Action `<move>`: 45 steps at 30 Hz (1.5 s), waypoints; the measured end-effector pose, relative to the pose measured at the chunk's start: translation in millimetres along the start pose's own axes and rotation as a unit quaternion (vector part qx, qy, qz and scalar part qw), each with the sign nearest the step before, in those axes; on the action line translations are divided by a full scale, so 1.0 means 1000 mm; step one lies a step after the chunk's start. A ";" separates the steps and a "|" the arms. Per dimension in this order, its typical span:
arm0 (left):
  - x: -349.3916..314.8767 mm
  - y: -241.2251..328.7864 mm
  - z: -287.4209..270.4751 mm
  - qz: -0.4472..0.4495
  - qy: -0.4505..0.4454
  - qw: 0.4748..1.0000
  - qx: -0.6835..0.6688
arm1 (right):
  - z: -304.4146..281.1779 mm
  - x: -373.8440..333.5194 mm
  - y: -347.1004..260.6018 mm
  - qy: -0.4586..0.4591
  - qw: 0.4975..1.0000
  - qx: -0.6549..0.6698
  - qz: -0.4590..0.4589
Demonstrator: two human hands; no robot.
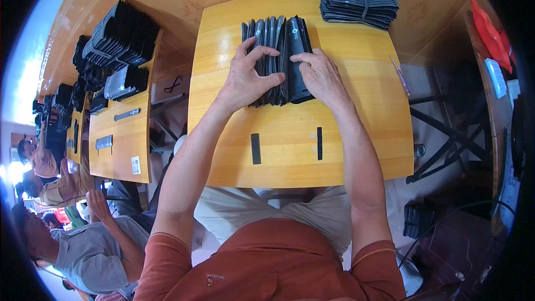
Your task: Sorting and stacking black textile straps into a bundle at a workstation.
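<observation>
A row of flat black sleeves (270,28) stands on edge, packed close together, on the yellow wooden table in front of me. My left hand (249,76) is curled over the row from the left, its thumb against the sleeves' right part and its fingers bent over them. At the row's right end, one black sleeve (299,33) leans with its broad face showing. My right hand (322,75) has its index finger and thumb closed at that sleeve's face; the exact contact is partly hidden. Nearer me lie two short black strips, a left strip (256,149) and a right strip (320,143).
Strapped stacks of black sleeves (359,5) sit at the table's far right corner. A thin purple tool (399,76) lies by the right edge. Left, another table (120,156) carries more black stacks (120,36); a person in grey (92,251) sits beside it. A red cloth (490,33) lies on the right.
</observation>
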State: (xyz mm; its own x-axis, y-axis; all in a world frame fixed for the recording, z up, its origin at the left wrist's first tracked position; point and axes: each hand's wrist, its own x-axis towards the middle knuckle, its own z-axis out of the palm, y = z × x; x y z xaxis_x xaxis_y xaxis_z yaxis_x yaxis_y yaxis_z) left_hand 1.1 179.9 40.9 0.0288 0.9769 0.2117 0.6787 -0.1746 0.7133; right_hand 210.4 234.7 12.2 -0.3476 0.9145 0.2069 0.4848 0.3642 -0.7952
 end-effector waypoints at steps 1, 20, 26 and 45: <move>0.000 0.000 0.000 0.005 0.001 1.000 0.005 | 0.001 0.000 -0.002 0.006 1.000 -0.003 -0.001; -0.003 -0.004 0.000 0.023 -0.002 0.999 -0.029 | 0.001 0.004 0.002 -0.019 0.997 0.058 0.042; -0.003 -0.008 0.000 0.035 -0.001 0.999 -0.028 | -0.001 0.005 0.000 -0.023 0.998 0.061 0.028; -0.006 0.016 0.003 0.019 0.005 0.995 0.102 | -0.002 0.005 0.003 -0.016 0.996 0.087 0.006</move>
State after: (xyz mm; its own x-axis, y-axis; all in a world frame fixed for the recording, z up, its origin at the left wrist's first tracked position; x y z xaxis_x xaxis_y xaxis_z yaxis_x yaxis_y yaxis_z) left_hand 14.0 171.1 49.2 0.0504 0.9684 0.2442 0.8117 -0.1822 0.5549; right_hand 211.7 240.8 11.9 -0.3688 0.9118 0.1806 0.3443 0.3145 -0.8846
